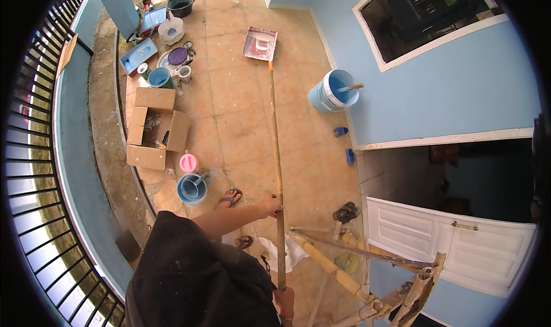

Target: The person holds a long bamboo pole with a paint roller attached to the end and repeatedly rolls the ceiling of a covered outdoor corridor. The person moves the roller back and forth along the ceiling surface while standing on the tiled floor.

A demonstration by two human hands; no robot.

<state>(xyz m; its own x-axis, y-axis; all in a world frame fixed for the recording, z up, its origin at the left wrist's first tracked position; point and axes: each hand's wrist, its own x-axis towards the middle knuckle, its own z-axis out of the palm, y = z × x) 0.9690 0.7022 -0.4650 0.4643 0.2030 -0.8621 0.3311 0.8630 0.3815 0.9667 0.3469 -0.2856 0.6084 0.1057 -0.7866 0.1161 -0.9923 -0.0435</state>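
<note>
A long wooden pole (274,126) runs away from me across the tiled floor, held in both hands. My left hand (270,206) is wrapped round its middle. Lower down, close to the near end, my right hand (284,302) grips the same pole. At the far end an orange handle (271,66) joins it to a paint roller (263,45), whose pale frame shows over a paint tray (247,47) smeared with whitish paint. Whether the roller touches the tray's bottom I cannot tell.
Bamboo scaffolding (338,272) stands close on my right. A bucket of blue paint (322,97) sits by the blue wall. On the left are an opened cardboard box (150,157), a small blue bucket (185,196), a pink lid (188,163) and several paint containers. Sandals (346,213) lie near the doorway.
</note>
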